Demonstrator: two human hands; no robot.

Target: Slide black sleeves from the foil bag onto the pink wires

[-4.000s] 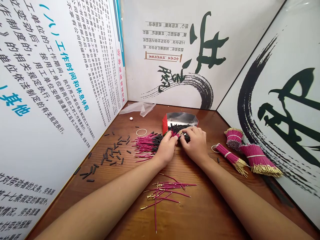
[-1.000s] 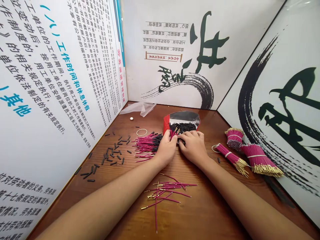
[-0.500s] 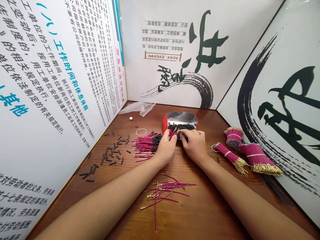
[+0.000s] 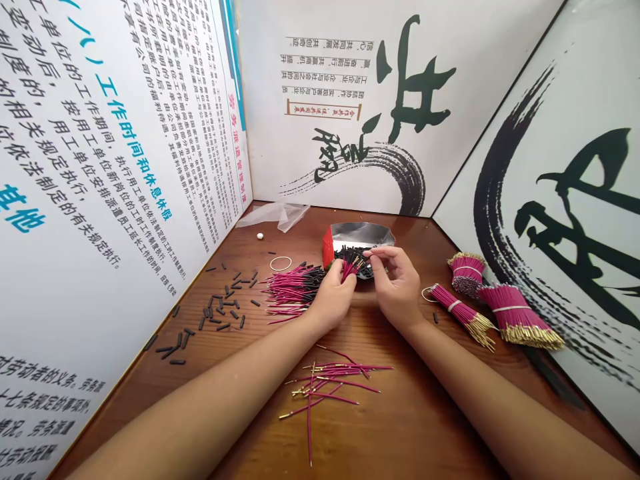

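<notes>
My left hand (image 4: 334, 297) is closed around a small bunch of magenta wires (image 4: 351, 265). Gold tips and black ends fan out from it toward the right. Just beside those ends, my right hand (image 4: 397, 280) pinches thumb and forefinger together; whatever lies between them is too small to make out. Behind both hands stands a red open box (image 4: 328, 247) with a silvery inside, holding many black sleeves (image 4: 367, 270). Left of my left hand lies a pile of magenta wires with black sleeves on their ends (image 4: 293, 285).
Loose black sleeves (image 4: 220, 310) are scattered at left. Bare-sleeved magenta wires with gold ends (image 4: 330, 383) lie between my forearms. Banded wire bundles (image 4: 520, 317) sit at right. A clear plastic bag (image 4: 280, 215) and a white ring (image 4: 281, 263) lie further back. Printed panels (image 4: 340, 167) enclose the table.
My right hand has drawn slightly up and to the right from the box, its fingers pinched near the wire ends. The left hand keeps its bunch, almost still. The view has shifted slightly.
</notes>
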